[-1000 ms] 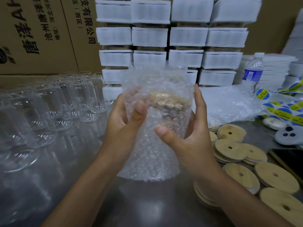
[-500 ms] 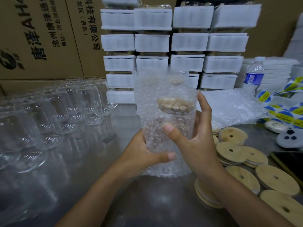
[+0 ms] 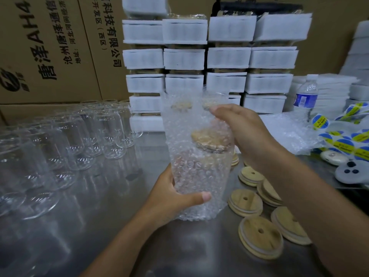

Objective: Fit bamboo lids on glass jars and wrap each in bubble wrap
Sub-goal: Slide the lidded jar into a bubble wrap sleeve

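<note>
A glass jar with a bamboo lid (image 3: 207, 139) stands inside a tall sleeve of bubble wrap (image 3: 195, 172) at the middle of the steel table. My left hand (image 3: 171, 198) grips the wrapped jar low down, thumb across its front. My right hand (image 3: 245, 132) is up at the loose top of the wrap, fingers reaching over its right edge above the lid. Several loose bamboo lids (image 3: 259, 234) lie on the table to the right. Several bare glass jars (image 3: 79, 144) stand in rows at the left.
Stacks of white foam-wrapped packs (image 3: 225, 56) rise behind the jar, with cardboard boxes (image 3: 50, 47) at the back left. A water bottle (image 3: 305, 96), a pile of bubble wrap (image 3: 289, 132), blue-and-yellow stickers (image 3: 349, 140) and a grey device (image 3: 351, 172) sit at the right.
My right hand has left the side of the jar and risen to the top of the wrap. My left hand keeps its grip low on the jar.
</note>
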`<state>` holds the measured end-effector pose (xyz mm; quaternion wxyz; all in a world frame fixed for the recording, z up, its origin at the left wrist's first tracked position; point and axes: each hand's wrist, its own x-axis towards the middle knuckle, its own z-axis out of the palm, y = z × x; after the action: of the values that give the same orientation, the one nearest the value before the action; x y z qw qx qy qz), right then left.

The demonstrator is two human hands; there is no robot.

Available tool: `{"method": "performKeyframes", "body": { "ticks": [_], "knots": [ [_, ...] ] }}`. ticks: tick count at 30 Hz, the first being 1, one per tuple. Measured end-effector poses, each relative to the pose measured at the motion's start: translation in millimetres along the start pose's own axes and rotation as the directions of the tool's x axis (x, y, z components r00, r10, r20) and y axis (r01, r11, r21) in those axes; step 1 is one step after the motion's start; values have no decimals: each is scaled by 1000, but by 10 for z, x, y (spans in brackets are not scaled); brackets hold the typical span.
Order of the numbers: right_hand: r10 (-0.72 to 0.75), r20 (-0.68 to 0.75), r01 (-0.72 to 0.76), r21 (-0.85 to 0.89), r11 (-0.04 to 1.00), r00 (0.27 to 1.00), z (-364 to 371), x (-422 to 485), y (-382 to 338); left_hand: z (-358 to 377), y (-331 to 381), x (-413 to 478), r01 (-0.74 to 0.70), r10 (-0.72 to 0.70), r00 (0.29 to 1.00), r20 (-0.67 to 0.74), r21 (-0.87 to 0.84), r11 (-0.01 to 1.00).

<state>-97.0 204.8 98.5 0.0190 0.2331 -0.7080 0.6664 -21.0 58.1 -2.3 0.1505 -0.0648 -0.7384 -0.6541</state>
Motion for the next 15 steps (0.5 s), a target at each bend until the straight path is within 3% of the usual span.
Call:
{"method": "performKeyframes", "body": {
  "ticks": [5,8,15],
  "knots": [
    [135,171,-79,-297,951,976,-86,90,-93,-41,-1,22,-14,14,1000,-26,-5,1000],
    [127,78,-99,-293,951,989,-101,96,-78,-64,-21,38,-18,18,999,-44,2,1000],
    [-39,-161,-1,-243,970,986,-56,102,1,-114,-59,48,-51,50,999,-19,-19,999]
  ]
}}
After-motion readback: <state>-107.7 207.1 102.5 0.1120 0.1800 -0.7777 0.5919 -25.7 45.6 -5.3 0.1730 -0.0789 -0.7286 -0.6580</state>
